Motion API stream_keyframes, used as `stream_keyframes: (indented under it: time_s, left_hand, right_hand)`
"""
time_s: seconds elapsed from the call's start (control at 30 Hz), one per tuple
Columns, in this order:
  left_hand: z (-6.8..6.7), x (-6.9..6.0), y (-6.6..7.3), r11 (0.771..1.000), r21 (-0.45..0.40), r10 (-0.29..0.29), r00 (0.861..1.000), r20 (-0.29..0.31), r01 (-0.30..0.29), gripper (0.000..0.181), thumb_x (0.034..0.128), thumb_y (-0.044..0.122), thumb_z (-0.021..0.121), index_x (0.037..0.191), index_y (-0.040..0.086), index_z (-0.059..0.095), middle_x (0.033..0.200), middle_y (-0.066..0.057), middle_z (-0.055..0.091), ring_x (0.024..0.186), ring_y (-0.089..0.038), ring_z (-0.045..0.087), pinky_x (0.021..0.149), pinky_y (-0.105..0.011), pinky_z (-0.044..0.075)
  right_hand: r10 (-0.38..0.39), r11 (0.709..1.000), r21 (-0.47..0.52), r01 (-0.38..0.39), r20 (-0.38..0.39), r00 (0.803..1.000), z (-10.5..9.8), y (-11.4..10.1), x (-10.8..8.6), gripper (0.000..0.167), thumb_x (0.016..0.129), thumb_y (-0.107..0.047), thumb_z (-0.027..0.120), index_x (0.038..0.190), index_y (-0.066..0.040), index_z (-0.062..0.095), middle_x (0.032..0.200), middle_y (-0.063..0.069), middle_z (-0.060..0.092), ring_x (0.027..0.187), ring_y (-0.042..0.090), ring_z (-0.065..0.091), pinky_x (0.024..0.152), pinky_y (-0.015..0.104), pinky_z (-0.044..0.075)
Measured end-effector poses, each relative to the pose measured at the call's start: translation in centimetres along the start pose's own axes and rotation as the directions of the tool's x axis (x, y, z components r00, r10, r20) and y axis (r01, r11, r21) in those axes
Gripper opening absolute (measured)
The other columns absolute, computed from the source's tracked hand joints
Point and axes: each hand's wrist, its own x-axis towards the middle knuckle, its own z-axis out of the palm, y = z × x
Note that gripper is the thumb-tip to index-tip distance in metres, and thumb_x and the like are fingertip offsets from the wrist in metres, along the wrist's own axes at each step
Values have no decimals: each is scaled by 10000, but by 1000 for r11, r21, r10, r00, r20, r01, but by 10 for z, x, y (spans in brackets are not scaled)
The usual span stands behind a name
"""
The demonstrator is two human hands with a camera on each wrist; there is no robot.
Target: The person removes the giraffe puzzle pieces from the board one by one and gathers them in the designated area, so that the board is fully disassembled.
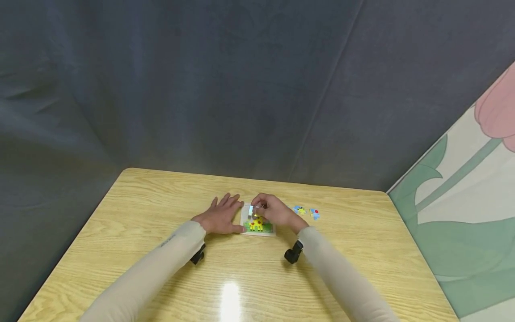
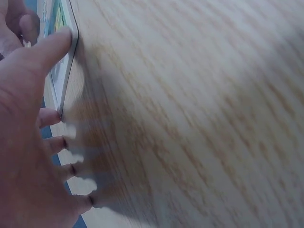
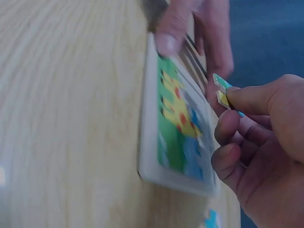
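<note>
A small jigsaw tray (image 1: 259, 235) with a pale rim lies on the table; a yellow, red-spotted giraffe on green shows inside it. My left hand (image 1: 220, 217) is spread at the tray's left side. Its thumb (image 2: 59, 40) rests on the rim near one corner, and another fingertip touches the edge farther along. Above the tray, my right hand (image 1: 277, 212) pinches a jigsaw piece (image 3: 221, 81) between thumb and fingers. Blue-green and yellow show on that piece, with the rest hidden by the fingers. Part of the tray's far side is covered by the right hand.
Two loose jigsaw pieces lie right of the tray: one blue and yellow (image 1: 300, 209), one blue with a red spot (image 1: 315, 213). The wooden table (image 1: 161, 192) ends at a dark curtain (image 1: 225, 89) behind. A flower-patterned panel (image 1: 474, 192) stands at the right.
</note>
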Motion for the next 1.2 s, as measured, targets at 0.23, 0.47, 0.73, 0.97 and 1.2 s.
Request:
stream_keyframes:
  time_s: [0.23, 0.47, 0.73, 0.97, 1.2]
  left_hand:
    - [1, 1, -2, 1000, -24, -1, 1000, 18, 2, 1022, 952, 652, 697, 1712, 140, 246, 1821, -129, 63, 1695, -396, -15, 1331, -702, 39]
    - [2, 0, -3, 999, -34, 18, 1000, 5, -17, 1037, 947, 661, 697, 1711, 125, 246, 1820, -134, 61, 1693, -407, -9, 1323, -716, 44]
    - [3, 1, -3, 999, -42, 20, 1000, -4, -20, 1035, 947, 657, 698, 1711, 125, 247, 1820, -137, 62, 1692, -410, -11, 1323, -716, 37]
    - [2, 0, -4, 999, -44, 18, 1000, 0, -18, 1028, 951, 650, 699, 1710, 124, 247, 1821, -135, 57, 1692, -410, -13, 1325, -713, 34]
    - [3, 0, -4, 998, -51, 22, 1000, 4, -21, 1015, 961, 640, 693, 1712, 128, 242, 1822, -129, 41, 1692, -406, -29, 1326, -711, 19]
  right_hand:
    - [11, 1000, -22, -14, -109, 994, -31, 9, -20, 89, 1056, -60, 628, 1122, -16, 668, 963, 91, 644, 695, 152, 525, 640, 280, 502]
    - [48, 995, -83, -60, -144, 988, -55, 22, -41, 78, 1039, -65, 668, 1091, -7, 677, 966, 103, 653, 734, 172, 556, 641, 267, 513]
    - [68, 975, -200, -91, -119, 991, -61, 38, -58, 65, 1024, -74, 695, 1054, -19, 707, 947, 72, 684, 809, 133, 551, 677, 228, 476]
    - [46, 974, -215, -68, -104, 994, -57, 50, -62, 47, 991, -64, 738, 1023, -36, 719, 927, 66, 707, 795, 144, 570, 659, 215, 469]
    - [54, 965, -250, -78, -100, 993, -49, 46, -59, 32, 978, -75, 758, 980, -75, 726, 923, 41, 695, 802, 125, 558, 687, 210, 465]
